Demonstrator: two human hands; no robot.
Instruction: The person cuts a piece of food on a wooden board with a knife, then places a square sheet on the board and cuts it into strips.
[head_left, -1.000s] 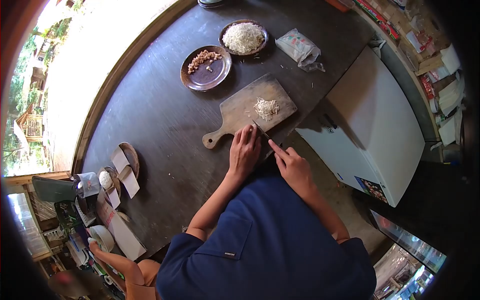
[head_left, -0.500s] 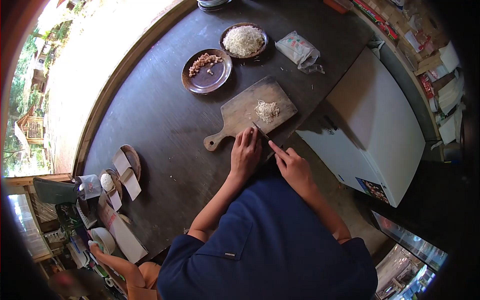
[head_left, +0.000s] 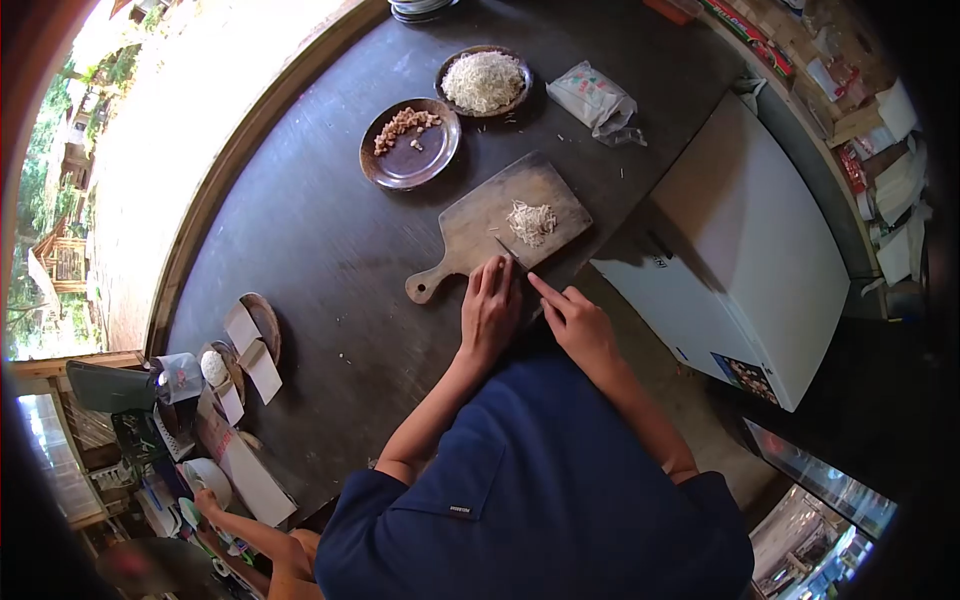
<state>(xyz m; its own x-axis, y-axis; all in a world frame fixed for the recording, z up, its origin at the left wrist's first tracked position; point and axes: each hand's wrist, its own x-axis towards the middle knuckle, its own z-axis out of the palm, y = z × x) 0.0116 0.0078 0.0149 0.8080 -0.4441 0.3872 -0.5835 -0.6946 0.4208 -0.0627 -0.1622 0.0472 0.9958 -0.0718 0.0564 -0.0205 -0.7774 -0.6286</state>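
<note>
A wooden cutting board (head_left: 475, 225) with a handle lies at the table's near edge. On it sits a small pile of pale, thin shreds (head_left: 532, 224). My right hand (head_left: 580, 328) grips a knife (head_left: 508, 250), index finger stretched along it, the blade over the board's near edge. Close by on the left, my left hand (head_left: 490, 308) has its fingers together at that edge, beside the blade; whatever lies under them is hidden. Beyond the board stand a brown plate (head_left: 425, 168) with small brown chunks and another dish (head_left: 525, 98) heaped with whitish shreds (head_left: 482, 80).
A plastic packet (head_left: 592, 100) lies right of the dishes on the dark table (head_left: 340, 260). A white chest freezer (head_left: 760, 250) stands to the right. Cardboard pieces (head_left: 262, 370) and containers are at the left, where another person's hand (head_left: 207, 500) reaches toward a white bowl (head_left: 212, 478).
My right hand and the knife have shifted slightly left, closer to my left hand. My left hand stays nearly in place. The other person's hand at lower left has moved.
</note>
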